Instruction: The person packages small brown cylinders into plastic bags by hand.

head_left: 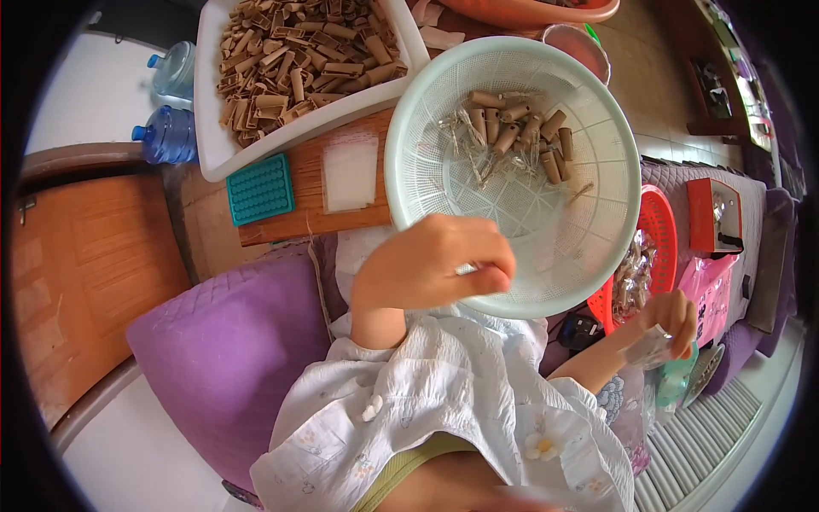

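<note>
My left hand point(439, 260) is closed over the near rim of a large pale green mesh basket point(618, 171). A small pale bit shows between its curled fingers, too little to name. Inside the basket lie brown tube-shaped pieces point(508, 136), several with clear plastic wrappers point(473, 166) among them. At the right, my right hand point(678, 320) pinches a crumpled clear plastic bag point(648, 348); its contents, if any, are unclear. That hand is just to the near side of a red basket point(659, 222) filled with clear-wrapped pieces point(633, 277).
A white tub point(294, 119) heaped with brown pieces point(303, 55) stands on the wooden table point(294, 226). Beside it lie a teal moulded tray point(260, 189) and clear bags point(350, 175). Water bottles point(169, 135) stand at left; a red box point(715, 213) sits at right.
</note>
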### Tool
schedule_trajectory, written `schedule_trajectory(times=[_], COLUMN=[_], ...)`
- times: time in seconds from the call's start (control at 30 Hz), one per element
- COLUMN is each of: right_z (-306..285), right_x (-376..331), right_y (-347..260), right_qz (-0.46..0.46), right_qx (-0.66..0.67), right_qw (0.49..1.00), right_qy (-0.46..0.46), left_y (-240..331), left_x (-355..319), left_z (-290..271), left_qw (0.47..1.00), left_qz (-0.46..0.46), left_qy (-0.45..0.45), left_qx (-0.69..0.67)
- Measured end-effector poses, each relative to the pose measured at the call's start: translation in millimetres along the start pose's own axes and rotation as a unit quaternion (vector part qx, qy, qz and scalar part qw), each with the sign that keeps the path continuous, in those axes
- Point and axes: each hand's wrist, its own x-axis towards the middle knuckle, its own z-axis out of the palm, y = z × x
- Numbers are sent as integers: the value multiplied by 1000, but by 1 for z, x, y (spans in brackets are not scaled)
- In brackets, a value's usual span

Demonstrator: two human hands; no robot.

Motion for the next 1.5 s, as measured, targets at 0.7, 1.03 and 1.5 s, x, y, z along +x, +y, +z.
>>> schedule_trajectory(times=[0.7,1.03,1.5], right_z=[-70,-127,-30], right_x=[79,69,120], right_y=[79,94,115], right_qz=[365,443,283], right_qx=[-814,-823,-379], right_qw=[422,320,796], right_qy=[160,155,378], left_y=[-4,-2,-8], left_x=[-17,-12,25], left_z=[-16,-9,36], left_qw=[975,984,973], left_qz=[-70,-70,-132], left_qy=[205,149,178], left_qx=[47,69,61])
